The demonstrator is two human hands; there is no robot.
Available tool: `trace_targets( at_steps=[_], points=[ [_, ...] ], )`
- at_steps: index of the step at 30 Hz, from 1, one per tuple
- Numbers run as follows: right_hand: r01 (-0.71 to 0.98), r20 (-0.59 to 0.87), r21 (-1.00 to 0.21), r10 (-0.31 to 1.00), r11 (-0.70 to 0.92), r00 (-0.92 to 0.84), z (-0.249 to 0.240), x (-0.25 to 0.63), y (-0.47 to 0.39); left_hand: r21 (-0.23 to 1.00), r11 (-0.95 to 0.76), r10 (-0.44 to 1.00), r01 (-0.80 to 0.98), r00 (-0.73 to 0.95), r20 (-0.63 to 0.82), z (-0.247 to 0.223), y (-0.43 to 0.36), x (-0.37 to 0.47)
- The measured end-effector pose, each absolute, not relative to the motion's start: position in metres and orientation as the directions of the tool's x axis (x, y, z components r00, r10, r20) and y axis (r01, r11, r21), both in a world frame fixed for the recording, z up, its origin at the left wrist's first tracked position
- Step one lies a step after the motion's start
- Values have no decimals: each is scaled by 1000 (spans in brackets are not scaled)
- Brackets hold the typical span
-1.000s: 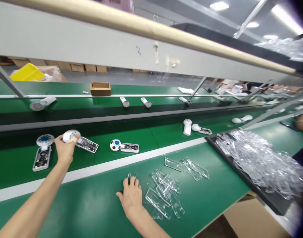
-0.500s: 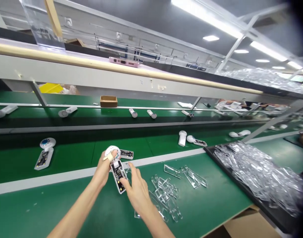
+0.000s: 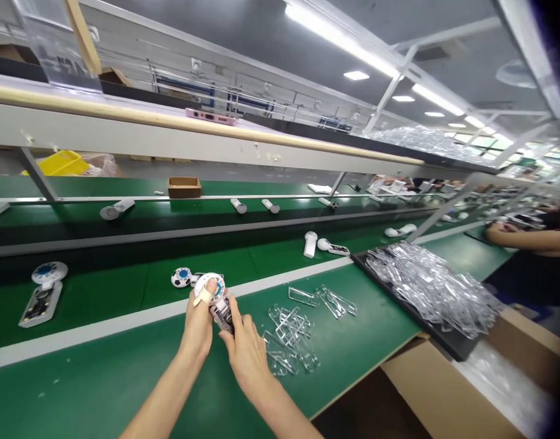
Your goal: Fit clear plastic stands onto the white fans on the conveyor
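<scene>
My left hand [image 3: 200, 320] is closed on the round white head of a small device [image 3: 222, 312], a finger cover on its thumb. The device's body shows a dark circuit board. My right hand [image 3: 247, 346] wraps the lower end of that body, thumb on one side and fingers on the other. A clear plastic frame seems to lie against the board, though the fingers hide part of it. Behind my hands, a device with a football-patterned head [image 3: 182, 277] rests on the green belt. To the right, several loose clear frames [image 3: 290, 329] lie on the green bench [image 3: 353, 338].
A black tray [image 3: 463, 350] heaped with clear plastic parts [image 3: 430, 286] stands at the right. An open device [image 3: 41, 302] lies on the belt at the left. A long shelf [image 3: 170, 131] crosses above. Another person's arm [image 3: 527, 239] is at the far right, above cardboard boxes [image 3: 449, 390].
The view has turned to the right. My right hand has closed around the device's body, where its fingers were spread before. The football-patterned head has come into sight behind my left hand.
</scene>
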State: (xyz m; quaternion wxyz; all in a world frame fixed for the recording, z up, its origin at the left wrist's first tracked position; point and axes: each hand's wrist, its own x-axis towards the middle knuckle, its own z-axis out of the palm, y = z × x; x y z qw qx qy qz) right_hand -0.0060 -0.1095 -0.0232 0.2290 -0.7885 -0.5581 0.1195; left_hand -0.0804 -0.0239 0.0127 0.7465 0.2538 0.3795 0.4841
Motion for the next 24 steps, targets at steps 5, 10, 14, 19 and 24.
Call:
trace_targets(
  at_steps=[5, 10, 14, 19, 24],
  points=[
    [853, 143, -453, 923, -260, 357, -1, 1, -138, 724, 623, 717, -295, 584, -380, -8, -46, -84],
    [570, 109, -751, 788, -335, 606, -10, 18, -142, 825, 535, 789, -183, 456, -411, -15, -66, -71],
    [361, 40, -870, 683, -335, 729, -27, 48, -124, 881, 428, 876, -203, 335, -348, -8, -83, -51],
    [439, 116, -869, 770, -227, 628, -36, 101, -104, 921, 348, 932, -175, 176, -318, -22, -85, -1],
    [551, -54, -772, 896, -317, 441, -56, 177, -114, 922, 387, 918, 16, 87, -387, -60, -14, 58]
  ],
)
